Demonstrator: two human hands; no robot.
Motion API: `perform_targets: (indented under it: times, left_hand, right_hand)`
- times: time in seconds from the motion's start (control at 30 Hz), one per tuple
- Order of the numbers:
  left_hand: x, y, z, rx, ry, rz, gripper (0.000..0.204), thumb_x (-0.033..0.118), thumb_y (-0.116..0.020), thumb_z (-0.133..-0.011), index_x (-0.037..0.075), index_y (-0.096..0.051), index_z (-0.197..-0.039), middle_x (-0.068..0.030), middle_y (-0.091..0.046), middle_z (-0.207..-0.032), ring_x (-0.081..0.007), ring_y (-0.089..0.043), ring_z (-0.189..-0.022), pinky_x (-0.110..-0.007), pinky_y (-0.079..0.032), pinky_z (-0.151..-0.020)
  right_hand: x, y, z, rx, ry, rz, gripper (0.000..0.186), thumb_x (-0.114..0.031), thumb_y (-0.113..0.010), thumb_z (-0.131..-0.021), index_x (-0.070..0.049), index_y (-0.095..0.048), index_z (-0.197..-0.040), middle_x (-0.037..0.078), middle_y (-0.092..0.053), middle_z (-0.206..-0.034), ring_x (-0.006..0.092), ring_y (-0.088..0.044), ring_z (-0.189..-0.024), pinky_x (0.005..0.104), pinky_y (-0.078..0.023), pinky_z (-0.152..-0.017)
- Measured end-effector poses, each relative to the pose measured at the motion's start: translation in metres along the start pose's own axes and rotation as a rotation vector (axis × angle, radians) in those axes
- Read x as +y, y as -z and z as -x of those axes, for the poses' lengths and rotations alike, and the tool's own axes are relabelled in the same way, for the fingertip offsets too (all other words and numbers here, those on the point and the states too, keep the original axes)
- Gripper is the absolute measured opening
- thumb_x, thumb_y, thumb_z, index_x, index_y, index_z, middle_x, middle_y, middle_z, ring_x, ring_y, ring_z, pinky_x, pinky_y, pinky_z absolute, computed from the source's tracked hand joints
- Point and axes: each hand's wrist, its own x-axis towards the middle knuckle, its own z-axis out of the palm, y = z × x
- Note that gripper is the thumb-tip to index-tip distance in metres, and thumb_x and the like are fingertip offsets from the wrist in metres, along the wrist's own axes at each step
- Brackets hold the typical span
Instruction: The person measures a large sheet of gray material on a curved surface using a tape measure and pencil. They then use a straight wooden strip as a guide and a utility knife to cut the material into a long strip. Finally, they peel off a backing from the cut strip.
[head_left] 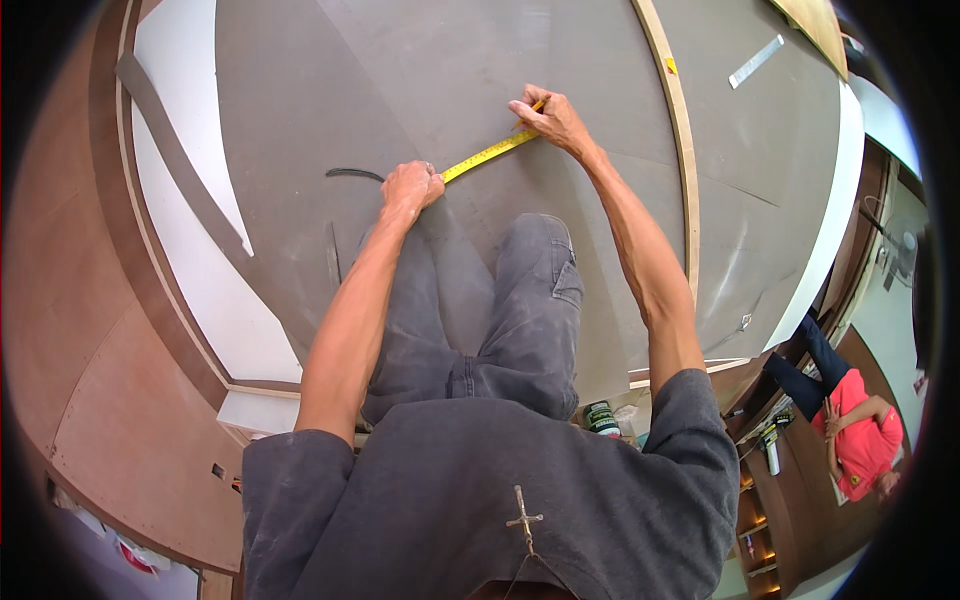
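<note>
Across the middle of the grey sheet [460, 60], a yellow measuring tape [490, 156] runs at a slant, near end lower left, far end upper right, between the person's two hands. Left hand [412, 187]: fist closed around the near end of the tape; the case, if any, is hidden. Right hand [556, 120]: at the far end, thumb and fingers pinching a thin orange-yellow stick [541, 103], pencil-like; cannot tell if it also grips the tape. Short dark curved strip [352, 172] on the sheet, just left of the left hand. Long wooden batten [683, 150] lies right of the right hand, apart from it, with a small yellow patch [671, 66] on it. Pale flat strip [756, 61] farther right. Person's grey-trousered legs [535, 290] rest on the sheet below the tape. Far right, another person in a red top [866, 435], arms bent, well apart.
</note>
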Motion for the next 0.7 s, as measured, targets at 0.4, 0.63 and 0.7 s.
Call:
perform_targets:
  times: [0.4, 0.63, 0.7]
  left_hand:
    - [-0.004, -0.004, -0.011, 0.015, -0.009, -0.015, 0.03, 0.033, -0.064, -0.088, 0.013, -0.078, -0.104, -0.0189, -0.074, -0.106, -0.0399, -0.069, -0.104, -0.048, -0.053, -0.093]
    - [-0.003, -0.001, -0.013, 0.003, -0.001, -0.029, 0.029, 0.024, -0.059, -0.083, 0.013, -0.078, -0.103, -0.0189, -0.074, -0.108, -0.0411, -0.069, -0.103, -0.047, -0.054, -0.091]
    - [-0.002, 0.0, -0.013, -0.003, 0.001, -0.03, 0.029, 0.024, -0.059, -0.083, 0.012, -0.078, -0.102, -0.0192, -0.074, -0.108, -0.0413, -0.069, -0.104, -0.047, -0.054, -0.091]
  right_hand:
    - [0.011, -0.009, -0.004, -0.036, 0.026, 0.027, 0.038, -0.036, -0.064, -0.096, -0.004, -0.055, -0.077, 0.007, -0.065, -0.066, 0.0161, -0.066, -0.066, 0.0343, -0.05, -0.064]
    - [0.013, -0.013, -0.004, -0.011, 0.018, 0.056, 0.037, -0.036, -0.063, -0.096, -0.005, -0.056, -0.077, 0.006, -0.065, -0.066, 0.0164, -0.069, -0.069, 0.0347, -0.05, -0.065]
    - [0.015, -0.014, -0.005, -0.02, 0.019, 0.065, 0.037, -0.036, -0.063, -0.096, -0.006, -0.056, -0.077, 0.006, -0.065, -0.066, 0.0164, -0.069, -0.069, 0.0347, -0.05, -0.065]
